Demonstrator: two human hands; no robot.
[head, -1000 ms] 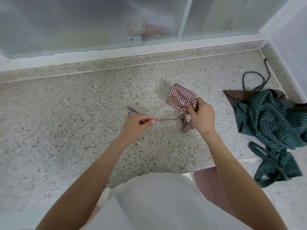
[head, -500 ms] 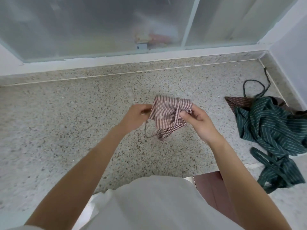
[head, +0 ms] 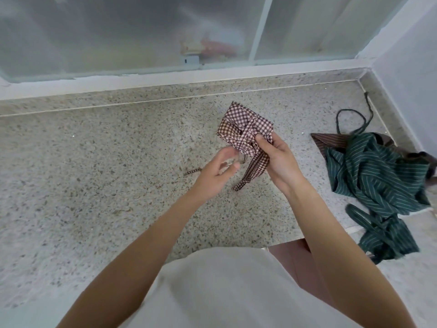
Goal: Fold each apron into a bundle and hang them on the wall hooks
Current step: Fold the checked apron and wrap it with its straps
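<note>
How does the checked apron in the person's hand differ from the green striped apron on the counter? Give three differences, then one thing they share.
1. The checked apron is brown and white check; the green striped apron is dark green with thin pale stripes.
2. The checked apron is folded into a small bundle; the green striped apron lies loose and crumpled.
3. The checked apron is held in the right hand; the green striped apron rests on the counter, untouched.

Both have long ties hanging loose.

Cloth on speckled stone

You hold matt gingham cloth, the checked apron bundle point(head: 246, 129); beside you lie the soft striped green apron point(head: 378, 171), the polished speckled stone counter point(head: 118, 162), and frosted glass panes point(head: 118, 31).
</note>
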